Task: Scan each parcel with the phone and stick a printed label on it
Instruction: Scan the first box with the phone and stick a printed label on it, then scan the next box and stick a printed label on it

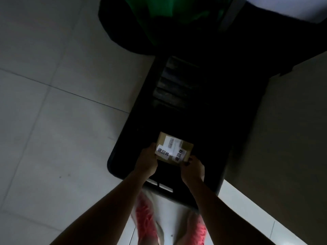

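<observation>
A small brown cardboard parcel is held over the near end of a long black crate on the floor. My left hand grips its left edge and my right hand grips its near right corner. The parcel's top carries a white shipping label with a barcode and two white printed labels with black characters, one at the left and one at the right. No phone is in view.
The black crate runs away from me, with dark ribbed shapes inside. A dark bag with green cloth lies at its far end. Pale floor tiles spread left. A beige surface rises at the right. My feet in pink shoes stand below.
</observation>
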The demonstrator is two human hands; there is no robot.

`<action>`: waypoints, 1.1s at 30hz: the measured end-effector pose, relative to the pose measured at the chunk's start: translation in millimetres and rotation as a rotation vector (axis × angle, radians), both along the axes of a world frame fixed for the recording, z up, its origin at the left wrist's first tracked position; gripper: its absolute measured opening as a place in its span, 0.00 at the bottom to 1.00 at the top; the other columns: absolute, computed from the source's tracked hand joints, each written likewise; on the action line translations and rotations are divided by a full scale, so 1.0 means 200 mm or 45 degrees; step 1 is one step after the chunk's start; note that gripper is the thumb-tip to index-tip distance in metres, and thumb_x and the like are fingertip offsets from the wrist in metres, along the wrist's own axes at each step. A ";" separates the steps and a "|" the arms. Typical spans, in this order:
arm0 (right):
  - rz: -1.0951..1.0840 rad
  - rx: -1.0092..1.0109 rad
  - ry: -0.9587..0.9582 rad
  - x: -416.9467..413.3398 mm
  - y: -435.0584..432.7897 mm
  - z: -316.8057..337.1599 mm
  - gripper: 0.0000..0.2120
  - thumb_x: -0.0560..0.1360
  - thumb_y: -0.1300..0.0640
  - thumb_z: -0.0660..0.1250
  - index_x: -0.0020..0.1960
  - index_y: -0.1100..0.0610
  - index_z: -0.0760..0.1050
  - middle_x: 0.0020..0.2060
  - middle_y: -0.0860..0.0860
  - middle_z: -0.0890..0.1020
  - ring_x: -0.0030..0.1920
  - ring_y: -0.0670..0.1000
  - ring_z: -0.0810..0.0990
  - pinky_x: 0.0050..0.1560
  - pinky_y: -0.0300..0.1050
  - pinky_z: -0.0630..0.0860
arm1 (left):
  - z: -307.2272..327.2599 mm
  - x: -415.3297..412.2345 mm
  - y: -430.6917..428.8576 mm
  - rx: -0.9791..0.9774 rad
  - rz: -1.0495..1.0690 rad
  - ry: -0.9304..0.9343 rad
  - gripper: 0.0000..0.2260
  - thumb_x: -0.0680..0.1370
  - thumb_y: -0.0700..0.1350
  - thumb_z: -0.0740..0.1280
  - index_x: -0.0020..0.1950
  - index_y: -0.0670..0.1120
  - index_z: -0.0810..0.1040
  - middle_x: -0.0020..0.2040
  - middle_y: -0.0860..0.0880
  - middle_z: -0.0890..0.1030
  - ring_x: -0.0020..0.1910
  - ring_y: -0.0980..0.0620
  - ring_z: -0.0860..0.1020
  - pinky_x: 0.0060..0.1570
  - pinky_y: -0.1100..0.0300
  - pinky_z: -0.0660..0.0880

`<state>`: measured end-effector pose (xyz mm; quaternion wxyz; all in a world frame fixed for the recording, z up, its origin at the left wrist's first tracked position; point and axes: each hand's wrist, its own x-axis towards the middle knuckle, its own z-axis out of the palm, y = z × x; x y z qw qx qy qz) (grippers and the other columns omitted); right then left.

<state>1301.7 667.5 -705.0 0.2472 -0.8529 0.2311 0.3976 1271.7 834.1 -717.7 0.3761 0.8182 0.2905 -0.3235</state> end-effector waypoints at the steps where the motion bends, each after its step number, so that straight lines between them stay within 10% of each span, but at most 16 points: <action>1: 0.008 -0.020 -0.001 -0.01 -0.01 -0.02 0.13 0.79 0.53 0.70 0.62 0.54 0.79 0.53 0.56 0.85 0.54 0.58 0.84 0.44 0.41 0.73 | -0.03 -0.01 0.00 0.016 -0.016 0.005 0.16 0.80 0.34 0.60 0.68 0.43 0.73 0.59 0.44 0.82 0.60 0.45 0.80 0.54 0.59 0.75; 9: 0.163 0.027 -0.089 0.06 0.00 0.39 0.20 0.77 0.54 0.70 0.68 0.51 0.74 0.58 0.54 0.84 0.59 0.58 0.82 0.52 0.46 0.78 | 0.44 0.01 0.04 0.260 -0.333 -0.074 0.22 0.79 0.46 0.65 0.73 0.50 0.67 0.62 0.47 0.79 0.60 0.43 0.80 0.54 0.50 0.79; 19: 1.005 -0.144 -0.487 0.35 -0.08 2.12 0.29 0.77 0.56 0.68 0.76 0.52 0.64 0.75 0.50 0.66 0.72 0.56 0.68 0.70 0.53 0.67 | 2.25 0.33 0.02 0.787 -0.840 -0.560 0.27 0.80 0.49 0.64 0.77 0.48 0.61 0.69 0.45 0.72 0.66 0.44 0.72 0.63 0.49 0.72; 33: 0.619 -0.323 -1.030 -0.13 -0.78 4.10 0.22 0.75 0.51 0.70 0.68 0.49 0.74 0.65 0.53 0.78 0.66 0.59 0.76 0.64 0.52 0.72 | 4.12 0.12 -0.66 0.854 -1.033 -1.203 0.24 0.77 0.51 0.66 0.72 0.47 0.70 0.67 0.42 0.76 0.65 0.39 0.74 0.61 0.47 0.73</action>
